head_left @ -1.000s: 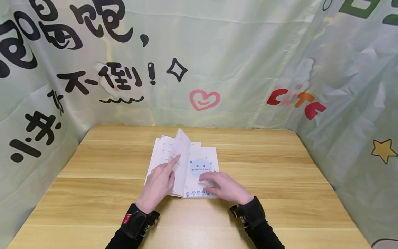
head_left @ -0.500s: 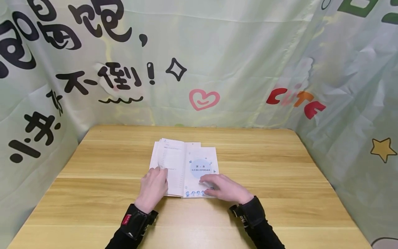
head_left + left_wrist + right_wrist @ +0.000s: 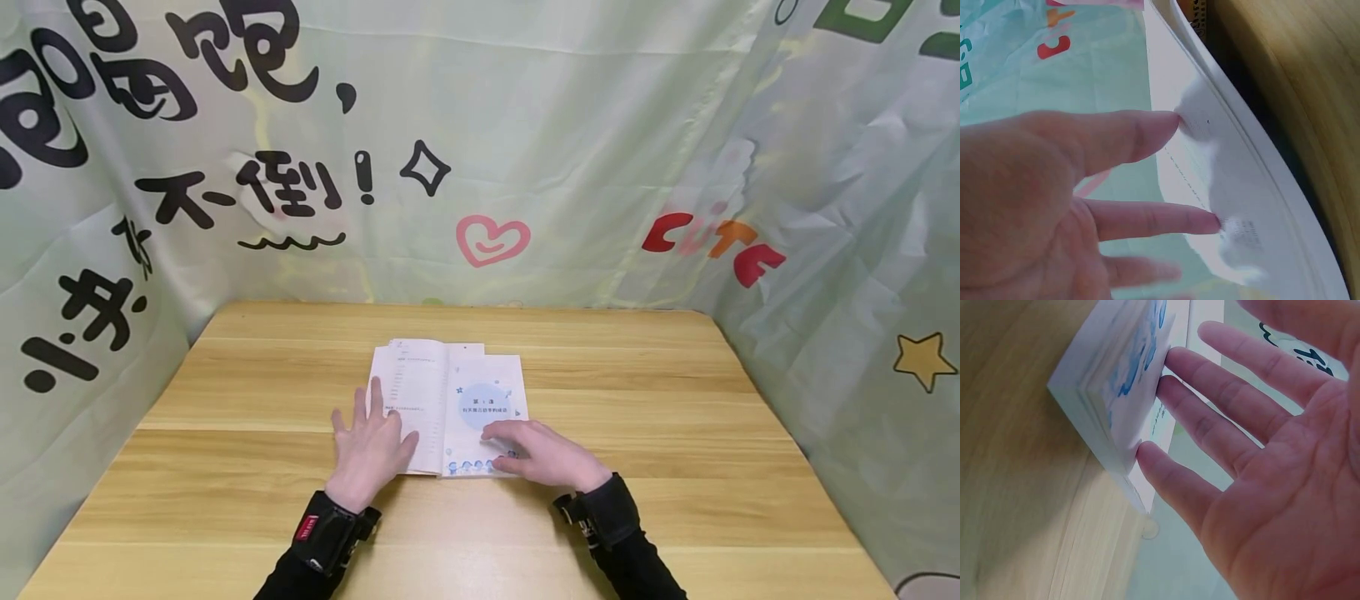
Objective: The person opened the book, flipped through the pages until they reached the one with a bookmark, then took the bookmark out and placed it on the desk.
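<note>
An open book (image 3: 427, 375) lies on the wooden table, its left page printed with lines of text. Its right page (image 3: 487, 392) carries a pale blue circle with characters and a row of small blue figures at the bottom. My left hand (image 3: 369, 454) rests on the left page with fingers spread; in the left wrist view, the thumb and one fingertip touch the paper (image 3: 1172, 69). My right hand (image 3: 551, 450) lies at the right page's lower right, fingers extended. In the right wrist view, several fingertips touch the page beside the book's thick page edges (image 3: 1100, 419).
The wooden table (image 3: 637, 400) extends around the book on all sides. Behind and beside it hangs a pale green cloth (image 3: 585, 150) with black characters, a pink heart (image 3: 493, 242) and a yellow star (image 3: 927, 363). Black straps sit on both wrists.
A raised page has come down flat on the left side. My left hand has moved down and slightly left, and its fingers have gone from curled to spread. The right hand stays put.
</note>
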